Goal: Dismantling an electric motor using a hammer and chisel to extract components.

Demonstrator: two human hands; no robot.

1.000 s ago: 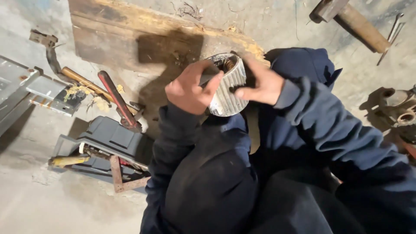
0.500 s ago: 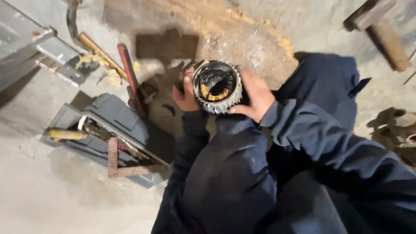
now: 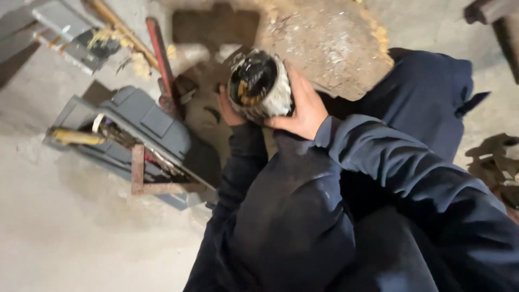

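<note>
Metal cylinder (image 3: 260,85), ribbed and silver with a dark greasy hollow showing yellowish bits, sits lifted off the floor between my two hands, over my lap; I judge it is only being held and looked into, nothing fitted yet. Far left lies a grey open toolbox (image 3: 141,130) holding a yellow-handled tool (image 3: 74,136), with no label I can read. My left hand (image 3: 229,110) cups its near left side, my right hand (image 3: 304,106) is clamped round its right wall
</note>
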